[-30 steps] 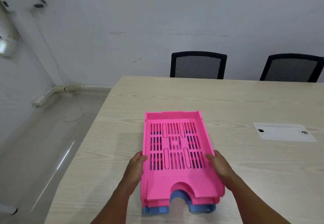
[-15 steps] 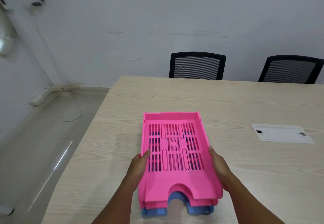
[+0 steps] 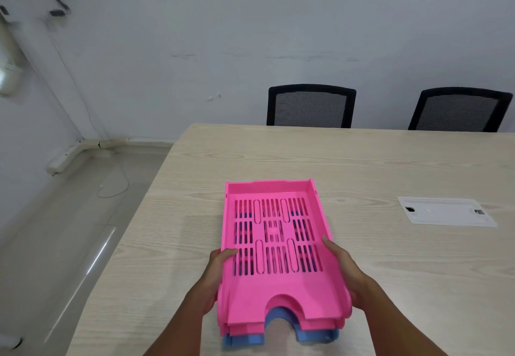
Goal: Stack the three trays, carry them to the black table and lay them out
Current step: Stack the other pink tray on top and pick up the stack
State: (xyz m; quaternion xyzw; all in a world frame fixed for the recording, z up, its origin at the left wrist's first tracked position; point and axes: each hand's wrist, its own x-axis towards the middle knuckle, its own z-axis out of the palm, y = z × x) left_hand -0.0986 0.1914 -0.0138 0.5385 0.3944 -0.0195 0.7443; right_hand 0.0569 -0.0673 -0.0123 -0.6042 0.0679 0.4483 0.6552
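Stacking looks done: two pink trays [image 3: 274,244] sit nested on a blue tray [image 3: 312,334] on the worktop [image 3: 390,166]. Left hand [image 3: 216,274] and right hand [image 3: 344,267] clasp the stack's sides, fingers wrapped. Carrying and laying out remain; no black table shows.

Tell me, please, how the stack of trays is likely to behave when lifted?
Probably stiff and light: the stack of trays is slotted moulded plastic. The blue tray juts out unevenly, so it may slip unless the left hand and right hand squeeze.
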